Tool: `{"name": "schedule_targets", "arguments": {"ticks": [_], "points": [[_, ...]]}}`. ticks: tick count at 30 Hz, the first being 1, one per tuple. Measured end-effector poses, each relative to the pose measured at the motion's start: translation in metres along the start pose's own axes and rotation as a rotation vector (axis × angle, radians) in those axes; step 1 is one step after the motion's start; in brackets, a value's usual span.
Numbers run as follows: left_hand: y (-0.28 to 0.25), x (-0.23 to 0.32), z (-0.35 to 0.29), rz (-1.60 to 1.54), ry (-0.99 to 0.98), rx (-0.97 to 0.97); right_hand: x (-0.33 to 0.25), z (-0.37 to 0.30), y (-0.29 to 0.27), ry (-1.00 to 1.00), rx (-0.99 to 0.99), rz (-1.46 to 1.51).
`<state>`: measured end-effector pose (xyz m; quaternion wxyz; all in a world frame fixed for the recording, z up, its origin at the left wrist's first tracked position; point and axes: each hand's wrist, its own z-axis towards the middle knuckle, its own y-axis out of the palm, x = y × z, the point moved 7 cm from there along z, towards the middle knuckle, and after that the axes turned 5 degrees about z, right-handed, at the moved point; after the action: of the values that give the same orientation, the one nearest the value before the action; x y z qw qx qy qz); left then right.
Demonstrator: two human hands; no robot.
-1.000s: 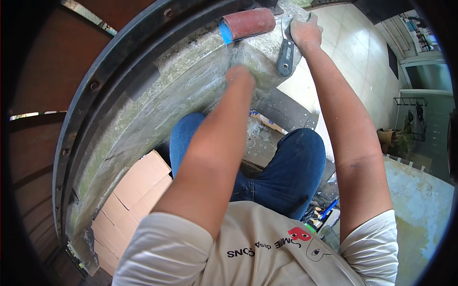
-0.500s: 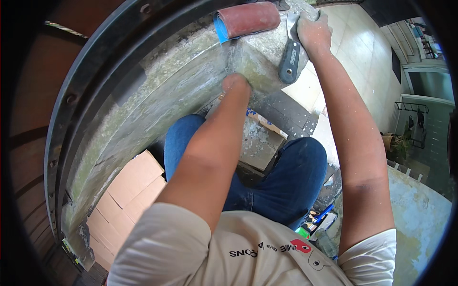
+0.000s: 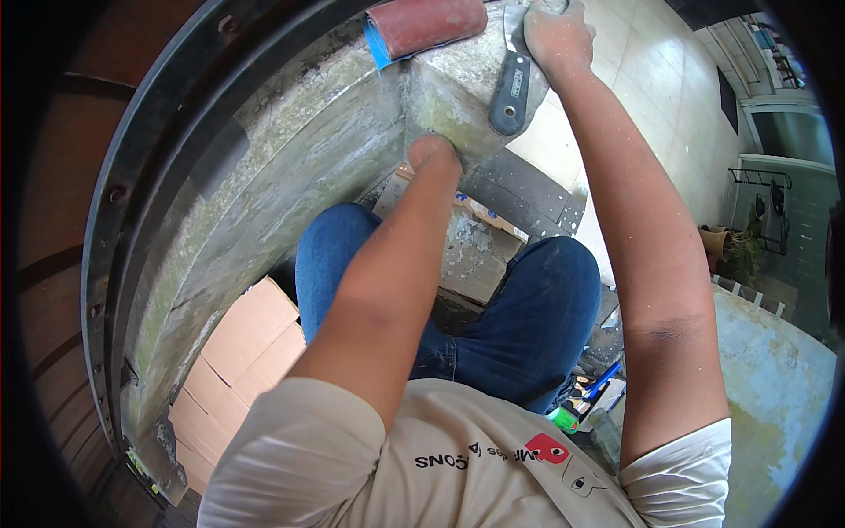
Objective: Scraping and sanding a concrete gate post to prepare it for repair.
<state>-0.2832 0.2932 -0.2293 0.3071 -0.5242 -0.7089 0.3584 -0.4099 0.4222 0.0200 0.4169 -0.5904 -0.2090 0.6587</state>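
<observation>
At the top of the view, my right hand (image 3: 560, 40) is dusty and curled at the edge of a concrete ledge (image 3: 458, 66). Its fingers are partly cut off by the frame, and I cannot make out what they grip. Beside it on the ledge lies a putty knife (image 3: 510, 95), its dark handle toward me. A roll of reddish-brown sandpaper (image 3: 427, 26) with a blue inner side rests further left. My left hand (image 3: 432, 152) reaches down against the lower wall face near the inner corner; its fingers are hidden.
A curved dark metal rail (image 3: 145, 167) runs along the left above the stained wall (image 3: 290, 167). Between my knees lies a debris-covered cardboard piece (image 3: 475, 251). Cardboard sheets (image 3: 238, 352) are at lower left, with a green-and-black item (image 3: 563, 418) by my right thigh. A potted plant (image 3: 717, 245) stands right.
The ledge, sandpaper roll, putty knife and my right hand now appear higher and further left in view. My left hand stays at nearly the same place in the picture.
</observation>
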Motion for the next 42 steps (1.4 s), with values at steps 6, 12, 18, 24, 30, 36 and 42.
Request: {"name": "schedule_targets", "arguments": {"ticks": [6, 12, 18, 24, 30, 36, 42], "points": [[-0.016, 0.039, -0.045, 0.099, 0.001, -0.061, 0.01, 0.005, 0.005, -0.086, -0.062, -0.192], [-0.002, 0.002, -0.026, 0.115, -0.153, -0.055, -0.01, -0.008, 0.006, -0.007, -0.018, 0.025], [-0.011, 0.005, -0.038, 0.099, 0.034, -0.214, -0.013, -0.022, -0.018, 0.016, -0.204, 0.361], [-0.031, 0.043, -0.048, 0.11, -0.106, -0.012, 0.014, 0.006, -0.002, 0.046, 0.01, 0.013], [-0.002, 0.015, -0.016, -0.225, -0.379, 0.167, 0.009, -0.005, 0.003, 0.079, -0.015, 0.046], [-0.023, -0.031, -0.064, -1.668, -0.299, 0.403, 0.004, -0.008, 0.001, 0.14, -0.008, 0.092], [-0.063, -0.061, -0.128, -1.87, 0.083, 0.162, 0.004, 0.004, 0.009, 0.129, -0.058, 0.048]]}}
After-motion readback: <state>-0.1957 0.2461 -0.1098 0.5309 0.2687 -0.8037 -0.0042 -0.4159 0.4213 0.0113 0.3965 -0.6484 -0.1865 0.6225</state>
